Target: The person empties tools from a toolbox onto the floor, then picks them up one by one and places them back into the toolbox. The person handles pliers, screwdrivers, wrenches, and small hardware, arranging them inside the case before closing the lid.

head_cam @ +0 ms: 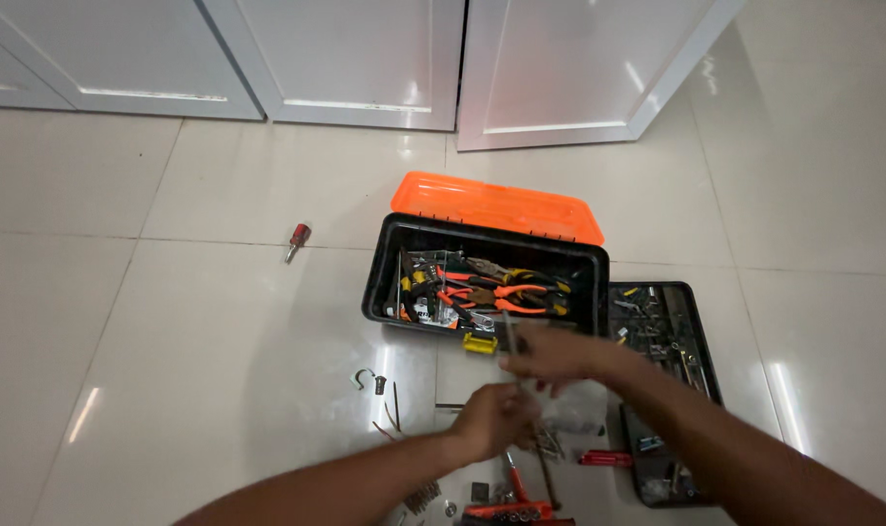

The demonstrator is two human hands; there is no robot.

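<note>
1. A thin metal rod [512,343] stood upright in the right hand [550,356], just in front of the black toolbox [384,282]; that grip was clenched on it.
2. The left hand [493,421] was curled beside a clear plastic bag [577,409], but whether it grasped anything could not be told.
3. The toolbox's orange lid [496,207] stood open, pliers [506,297] inside.
4. A black tray [701,356] lay right of it on the tiled floor [170,370].
5. A red-handled screwdriver [297,240] lay well apart to the left.

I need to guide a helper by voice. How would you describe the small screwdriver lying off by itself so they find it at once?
Start at the open black toolbox with the orange lid. Look left across the bare white tiles to the stubby screwdriver. It has a red handle and lies alone, apart from the hardware by the hands.
</note>
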